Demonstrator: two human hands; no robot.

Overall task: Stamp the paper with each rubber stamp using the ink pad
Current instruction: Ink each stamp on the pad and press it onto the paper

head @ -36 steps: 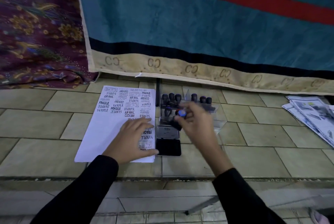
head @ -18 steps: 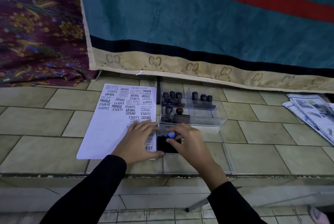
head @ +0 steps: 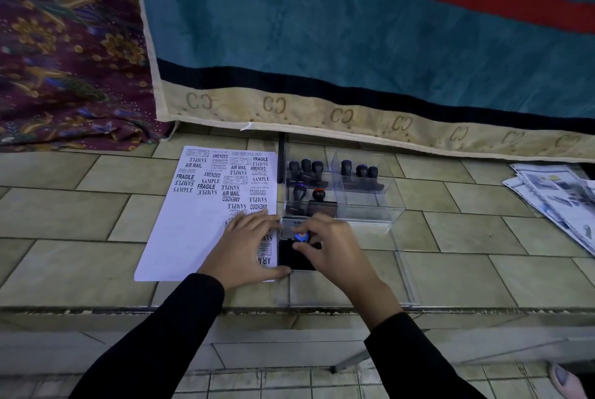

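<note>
right hand (head: 335, 245) fingers pinch blue-capped stamp (head: 301, 236) down on ink pad (head: 294, 257); left hand (head: 246, 245) flat, fingers spread, on paper (head: 199, 221) just left of pad; clear stamp box (head: 341, 187) behind pad, on tiled bench (head: 450, 237)

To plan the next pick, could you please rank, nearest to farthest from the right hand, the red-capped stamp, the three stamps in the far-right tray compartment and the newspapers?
From the right hand:
1. Red-capped stamp, just beyond.
2. Three stamps, back right.
3. Newspapers, far right.
</note>
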